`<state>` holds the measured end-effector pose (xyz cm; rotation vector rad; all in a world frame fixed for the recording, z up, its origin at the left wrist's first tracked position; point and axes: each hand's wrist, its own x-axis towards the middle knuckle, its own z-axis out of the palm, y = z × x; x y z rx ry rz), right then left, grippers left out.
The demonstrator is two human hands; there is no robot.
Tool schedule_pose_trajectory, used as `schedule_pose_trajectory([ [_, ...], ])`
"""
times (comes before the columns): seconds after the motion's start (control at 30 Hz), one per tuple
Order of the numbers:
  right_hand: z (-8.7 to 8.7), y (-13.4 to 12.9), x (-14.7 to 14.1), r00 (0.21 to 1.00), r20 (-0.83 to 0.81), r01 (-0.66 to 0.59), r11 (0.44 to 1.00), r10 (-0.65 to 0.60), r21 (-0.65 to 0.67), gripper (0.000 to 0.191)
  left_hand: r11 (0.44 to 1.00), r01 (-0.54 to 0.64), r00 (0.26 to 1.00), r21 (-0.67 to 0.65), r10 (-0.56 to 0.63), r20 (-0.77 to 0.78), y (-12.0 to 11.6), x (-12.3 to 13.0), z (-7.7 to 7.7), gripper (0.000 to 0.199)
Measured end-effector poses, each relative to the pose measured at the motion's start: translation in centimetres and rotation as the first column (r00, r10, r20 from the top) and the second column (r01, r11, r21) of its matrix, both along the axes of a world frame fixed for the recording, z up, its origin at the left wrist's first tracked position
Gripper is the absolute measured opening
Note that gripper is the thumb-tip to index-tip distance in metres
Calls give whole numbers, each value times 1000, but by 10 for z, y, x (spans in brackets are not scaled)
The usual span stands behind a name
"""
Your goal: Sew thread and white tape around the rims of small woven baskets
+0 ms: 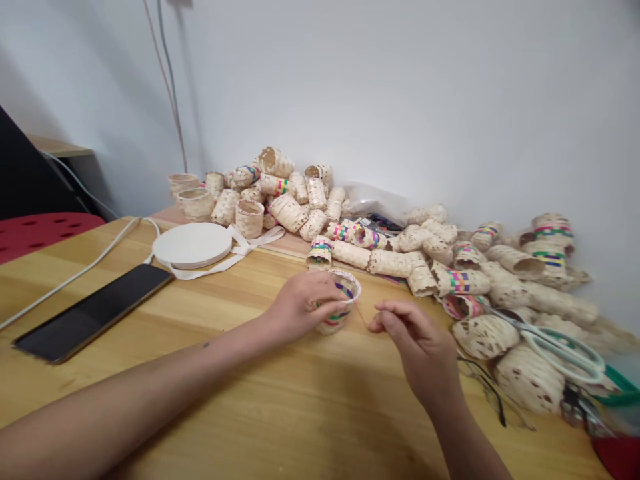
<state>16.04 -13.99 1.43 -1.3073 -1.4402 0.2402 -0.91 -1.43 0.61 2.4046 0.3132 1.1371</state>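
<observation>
My left hand (pixel 304 301) grips the rim of a small woven basket (pixel 334 325), which has coloured strips and a pale band around its top. To the right, my right hand (pixel 413 337) is closed in a pinch on a thin reddish thread (pixel 361 315) that runs to the basket's rim. The basket is on or just above the wooden table (pixel 240 393); its left side is hidden behind my left fingers. Any needle at my right fingertips is too small to make out.
A phone (pixel 93 312), a white tape roll (pixel 193 245) and a cable lie at the left. Many woven tubes (pixel 390 263) are heaped along the wall. White-handled scissors (pixel 565 353) and glasses (pixel 493 393) lie at the right.
</observation>
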Motion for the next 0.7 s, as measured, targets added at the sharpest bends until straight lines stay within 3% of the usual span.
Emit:
schedule_pose_trajectory([
  [0.1, -4, 4, 2, 984, 177, 44, 997, -33, -61, 12, 987, 53, 999, -149, -54, 4, 1, 0, 2, 14],
  [0.23, -6, 7, 2, 935, 354, 30, 998, -7, -60, 14, 967, 66, 998, -245, -62, 23, 1, 1, 1, 14],
  [0.7, -9, 8, 3, 931, 364, 35, 995, 3, -98, 17, 973, 72, 997, -218, -69, 18, -1, 1, 0, 17],
])
